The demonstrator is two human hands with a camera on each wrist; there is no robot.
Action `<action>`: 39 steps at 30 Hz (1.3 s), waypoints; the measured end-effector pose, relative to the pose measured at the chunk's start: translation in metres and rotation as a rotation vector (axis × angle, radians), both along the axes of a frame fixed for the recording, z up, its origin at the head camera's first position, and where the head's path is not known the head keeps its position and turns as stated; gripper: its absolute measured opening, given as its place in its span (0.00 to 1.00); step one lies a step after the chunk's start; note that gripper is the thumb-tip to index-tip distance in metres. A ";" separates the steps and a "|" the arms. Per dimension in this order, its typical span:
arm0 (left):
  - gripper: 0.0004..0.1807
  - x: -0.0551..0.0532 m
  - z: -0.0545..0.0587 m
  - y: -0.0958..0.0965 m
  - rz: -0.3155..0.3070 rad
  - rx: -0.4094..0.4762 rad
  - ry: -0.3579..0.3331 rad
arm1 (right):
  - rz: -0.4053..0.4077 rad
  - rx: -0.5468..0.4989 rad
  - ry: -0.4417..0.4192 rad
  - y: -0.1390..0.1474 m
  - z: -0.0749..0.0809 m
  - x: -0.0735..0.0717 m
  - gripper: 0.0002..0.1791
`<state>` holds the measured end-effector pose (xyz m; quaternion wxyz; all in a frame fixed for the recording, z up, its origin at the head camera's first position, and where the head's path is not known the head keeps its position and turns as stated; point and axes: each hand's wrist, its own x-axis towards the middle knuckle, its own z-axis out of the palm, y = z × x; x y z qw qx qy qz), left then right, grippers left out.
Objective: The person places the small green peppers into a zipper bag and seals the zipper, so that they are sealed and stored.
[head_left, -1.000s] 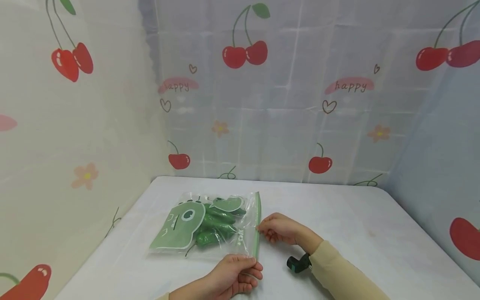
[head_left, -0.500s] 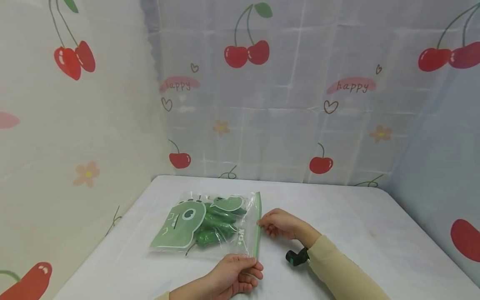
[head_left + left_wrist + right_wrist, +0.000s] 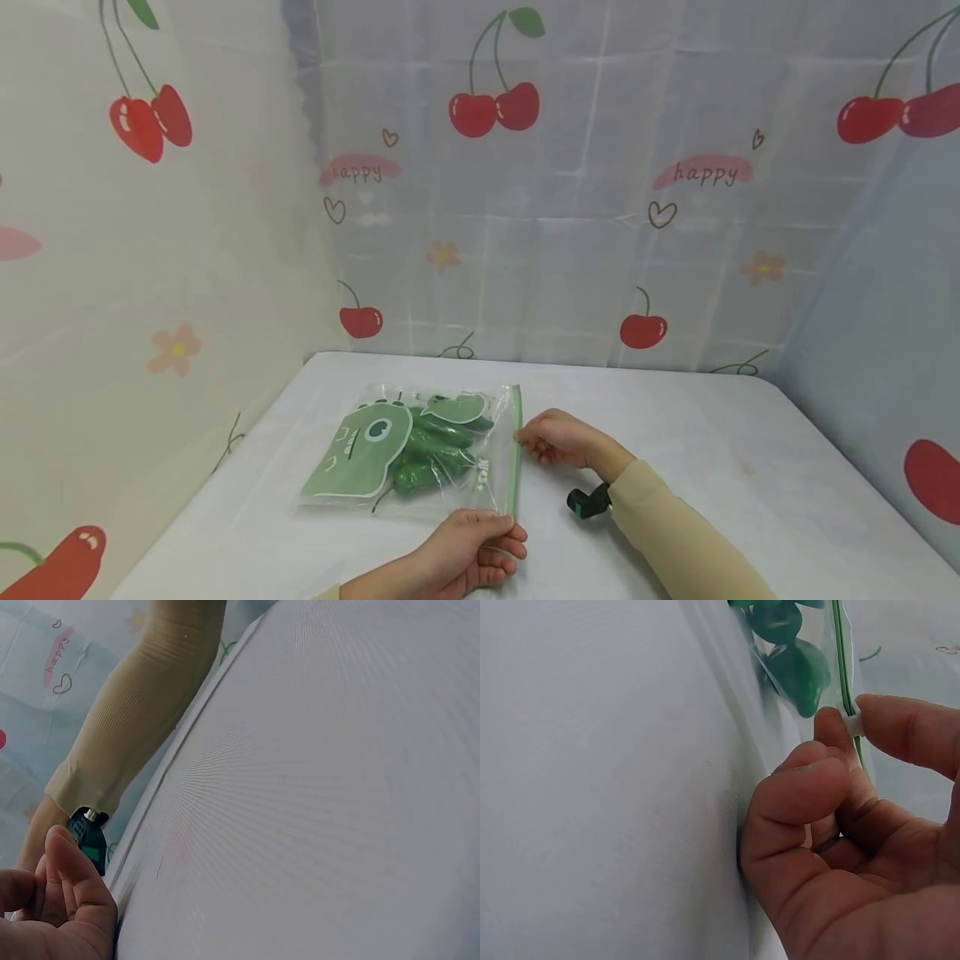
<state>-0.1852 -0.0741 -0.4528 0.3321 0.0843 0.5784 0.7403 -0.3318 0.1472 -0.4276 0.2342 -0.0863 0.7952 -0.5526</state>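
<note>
A clear zip bag (image 3: 450,500) with a green cartoon print lies flat on the table, and several green peppers (image 3: 431,468) show through it. Its green zip strip (image 3: 516,475) runs along the right side. My left hand (image 3: 474,552) pinches the near corner of the bag at the strip's end. Between thumb and forefinger, my right hand (image 3: 564,439) pinches the small white slider (image 3: 853,724) partway along the strip. In the left wrist view the left hand (image 3: 64,900) hides the bag corner it holds.
The white table (image 3: 675,417) is enclosed by cherry-print curtains (image 3: 555,208) at the back and both sides. A small black device (image 3: 588,502) sits at the right wrist, by the sleeve cuff.
My right hand has slid away from me along the zip strip, toward its far end, with the slider in its fingers. The left hand stays at the near corner.
</note>
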 end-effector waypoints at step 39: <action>0.16 -0.001 -0.001 0.000 -0.002 -0.011 -0.010 | -0.168 0.042 -0.010 -0.004 0.001 -0.041 0.13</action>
